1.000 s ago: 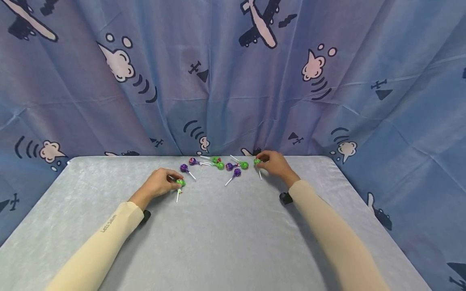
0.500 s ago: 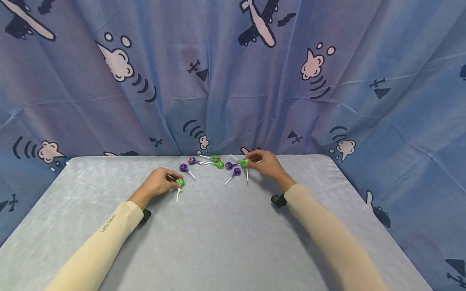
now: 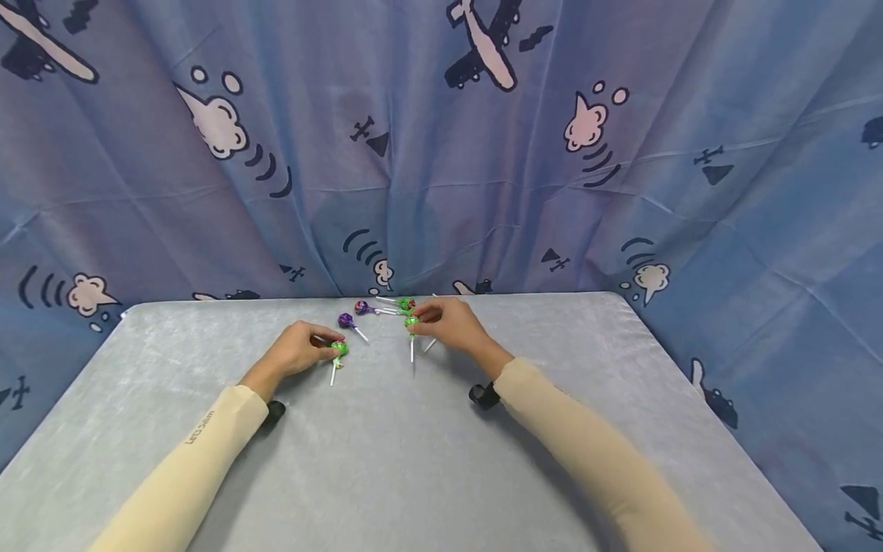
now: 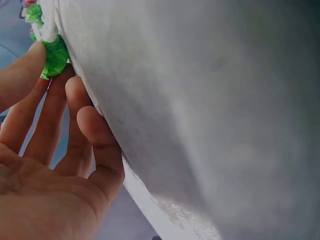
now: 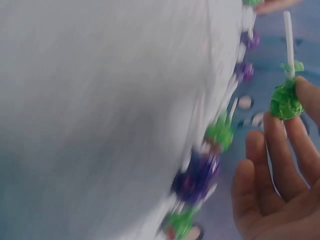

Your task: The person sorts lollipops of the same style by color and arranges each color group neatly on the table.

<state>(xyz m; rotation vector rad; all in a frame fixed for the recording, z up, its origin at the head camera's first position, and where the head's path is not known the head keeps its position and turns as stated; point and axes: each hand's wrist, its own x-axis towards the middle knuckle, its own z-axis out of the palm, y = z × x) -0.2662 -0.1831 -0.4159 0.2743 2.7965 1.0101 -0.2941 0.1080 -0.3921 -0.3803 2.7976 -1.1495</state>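
My left hand (image 3: 297, 349) pinches the wrapped head of a green lollipop (image 3: 339, 349) at the left of the group, its white stick pointing toward me. In the left wrist view, thumb and fingertips meet on that green wrapper (image 4: 56, 59). With my right hand (image 3: 451, 323) I hold another green lollipop (image 5: 286, 102) by its head, raised above the table, stick toward me. Between the hands lie a purple lollipop (image 3: 346, 320), a second purple lollipop (image 3: 362, 307) and a green lollipop (image 3: 406, 303). My right hand partly hides others, including a purple one (image 5: 197, 177).
A grey cloth-covered table (image 3: 386, 460) stretches out under both arms. Behind its far edge hangs a blue curtain (image 3: 441, 192) printed with planes and clouds. A black wrist device (image 3: 484, 395) sits under the right cuff.
My right hand has moved left across the back of the table with its green lollipop, passing over the lollipops there. The left hand keeps its hold in the same place.
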